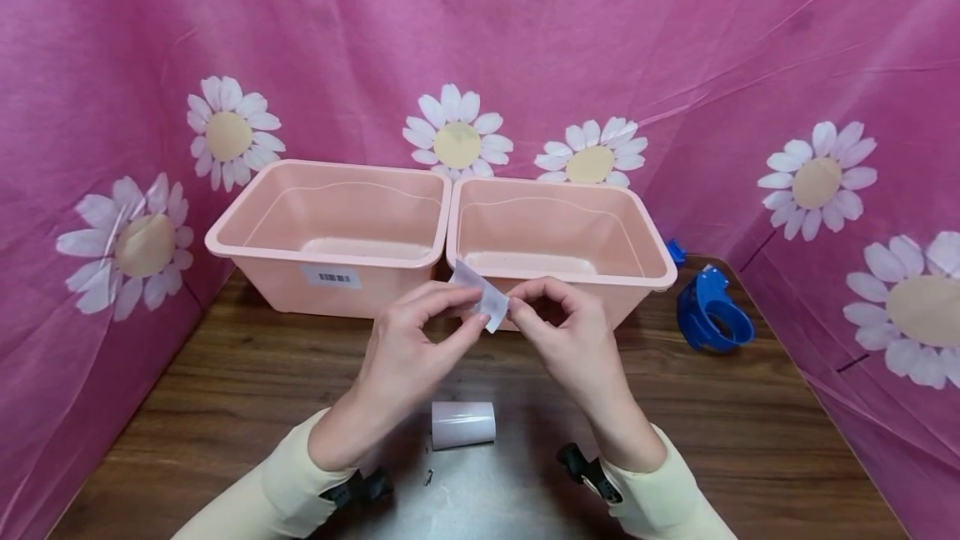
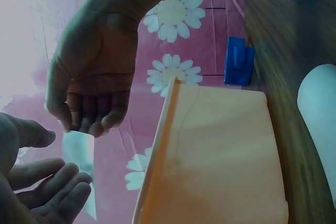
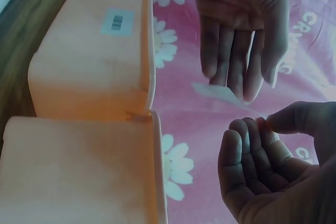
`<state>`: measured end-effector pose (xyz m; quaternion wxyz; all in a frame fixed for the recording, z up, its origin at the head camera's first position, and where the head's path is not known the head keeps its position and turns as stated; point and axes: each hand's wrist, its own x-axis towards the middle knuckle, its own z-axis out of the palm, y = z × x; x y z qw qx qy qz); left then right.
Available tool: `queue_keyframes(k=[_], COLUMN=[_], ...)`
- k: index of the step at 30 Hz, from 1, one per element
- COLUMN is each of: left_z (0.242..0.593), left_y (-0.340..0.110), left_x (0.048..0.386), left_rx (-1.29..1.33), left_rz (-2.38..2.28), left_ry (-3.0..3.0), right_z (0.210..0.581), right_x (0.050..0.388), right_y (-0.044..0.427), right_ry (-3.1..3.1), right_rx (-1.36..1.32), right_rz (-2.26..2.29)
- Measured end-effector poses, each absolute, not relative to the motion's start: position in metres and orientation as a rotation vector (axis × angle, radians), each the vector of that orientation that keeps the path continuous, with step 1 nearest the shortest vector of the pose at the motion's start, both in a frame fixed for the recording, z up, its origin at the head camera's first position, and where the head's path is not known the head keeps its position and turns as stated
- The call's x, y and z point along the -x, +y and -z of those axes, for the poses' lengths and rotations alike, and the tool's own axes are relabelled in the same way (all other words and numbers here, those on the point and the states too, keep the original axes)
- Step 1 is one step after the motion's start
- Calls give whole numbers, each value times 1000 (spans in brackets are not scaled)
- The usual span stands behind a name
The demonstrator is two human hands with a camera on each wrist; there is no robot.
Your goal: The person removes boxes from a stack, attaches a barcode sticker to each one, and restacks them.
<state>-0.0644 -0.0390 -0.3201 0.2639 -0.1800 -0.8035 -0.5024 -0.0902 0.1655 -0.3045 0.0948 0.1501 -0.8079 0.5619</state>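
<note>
1. A pink backdrop (image 1: pixel 480 23) printed with white daisies surrounded the work area at the back and both sides.
2. A dark wooden table (image 1: pixel 262 407) lay before the person and carried everything else that stood there.
3. Two pale pink tubs stood upright side by side at the back, their rims meeting or nearly so: the left tub (image 1: pixel 281 286) and the right tub (image 1: pixel 547 227). No contents showed inside either from the head view.
4. The right hand (image 1: pixel 577 336) was raised in front of the right tub, its thumb and forefinger pinching one end of a strip.
5. The left hand (image 1: pixel 416 332) faced it, fingers fairly straight and loosely spread, thumb apart from them in the wrist views. Its fingertips were at the strip; whether they touched it, I could not tell.
6. A blue tape dispenser (image 1: pixel 701 315) sat beyond the right tub's right end, near the table's edge.
7. A whitish roll (image 1: pixel 463 425) lay on its side on the table, between the forearms.
8. The strip (image 1: pixel 491 302), pale and translucent, was held aloft between the hands, just in front of the tubs and above the table.
9. A barcode label (image 1: pixel 331 276) was stuck on the left tub's front wall.
10. A tiny dark bit (image 1: pixel 429 478) lay near the roll.
</note>
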Motion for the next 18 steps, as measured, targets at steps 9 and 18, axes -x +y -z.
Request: queue_keyframes(k=[9, 18], left_z=[322, 322], left_y=[-38, -39], left_x=[66, 66], left_rx=[518, 533], left_rz=[1356, 1346], left_ry=[-2187, -2205], right_z=[309, 311], right_x=[86, 83], right_y=[157, 155], right_ry=[-2335, -2334], right_rx=[-509, -514], right_rz=[-1769, -1776])
